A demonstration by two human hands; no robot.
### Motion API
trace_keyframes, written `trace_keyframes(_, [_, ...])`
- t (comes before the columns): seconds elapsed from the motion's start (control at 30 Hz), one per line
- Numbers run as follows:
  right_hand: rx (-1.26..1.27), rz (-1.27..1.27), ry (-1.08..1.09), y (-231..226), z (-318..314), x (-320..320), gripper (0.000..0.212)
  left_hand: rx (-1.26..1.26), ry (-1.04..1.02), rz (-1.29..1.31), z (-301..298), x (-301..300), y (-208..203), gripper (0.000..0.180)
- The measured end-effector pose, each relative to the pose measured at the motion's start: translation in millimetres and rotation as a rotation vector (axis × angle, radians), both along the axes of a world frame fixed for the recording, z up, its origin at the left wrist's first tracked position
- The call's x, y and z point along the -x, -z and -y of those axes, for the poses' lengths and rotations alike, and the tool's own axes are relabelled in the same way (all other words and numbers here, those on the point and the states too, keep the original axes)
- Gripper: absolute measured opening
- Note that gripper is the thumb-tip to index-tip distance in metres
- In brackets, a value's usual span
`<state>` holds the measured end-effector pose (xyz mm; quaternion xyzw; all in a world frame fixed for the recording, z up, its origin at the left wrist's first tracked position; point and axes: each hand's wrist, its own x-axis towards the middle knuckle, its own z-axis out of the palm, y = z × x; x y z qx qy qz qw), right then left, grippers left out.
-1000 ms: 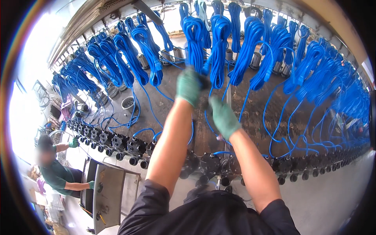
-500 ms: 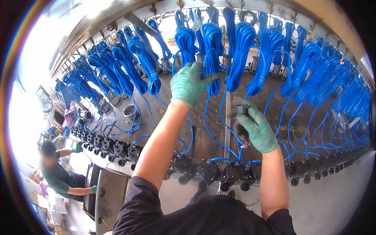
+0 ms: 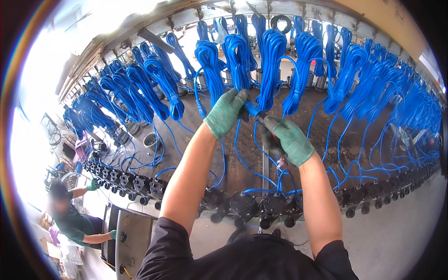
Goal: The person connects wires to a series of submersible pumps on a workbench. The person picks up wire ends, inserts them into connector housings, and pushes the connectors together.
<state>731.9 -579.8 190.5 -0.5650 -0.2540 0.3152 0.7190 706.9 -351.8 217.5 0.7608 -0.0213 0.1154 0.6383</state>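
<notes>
My left hand (image 3: pixel 225 112), in a green glove, pinches a blue plug (image 3: pixel 252 108) at the lower end of a hanging coil of blue cable (image 3: pixel 237 58). My right hand (image 3: pixel 293 142), gloved likewise, grips a small black connector (image 3: pixel 262 115) with thin wires below it. Plug and connector meet end to end between the hands; how far they are pushed together I cannot tell. Another blue cable coil (image 3: pixel 272 65) hangs just behind them. Under my right hand, a black round housing (image 3: pixel 275 205) sits on the bench's near edge.
Rows of blue coils (image 3: pixel 347 74) hang from a metal rail (image 3: pixel 322 18) across the back. Black housings (image 3: pixel 140 179) line the near edge, loose cables running over the dark bench (image 3: pixel 186 135). A small bowl (image 3: pixel 150 140) stands left. A co-worker (image 3: pixel 77 217) is at the lower left.
My left hand has come down from the coils and now holds the blue plug. My right hand has moved left and up, bringing the black connector against it.
</notes>
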Motion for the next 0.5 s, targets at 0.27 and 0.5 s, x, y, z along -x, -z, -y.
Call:
trace_keyframes(0.27, [0.012,-0.032,0.014,-9.3,-23.1,2.8,0.039,-0.033,-0.058,0.116,-3.5,-7.6,17.7,0.040])
trace_keyframes(0.5, [0.187,0.010,0.118,-8.9,-38.3,9.3,0.038,0.733,0.093,0.214,25.1,-5.9,33.9,0.038])
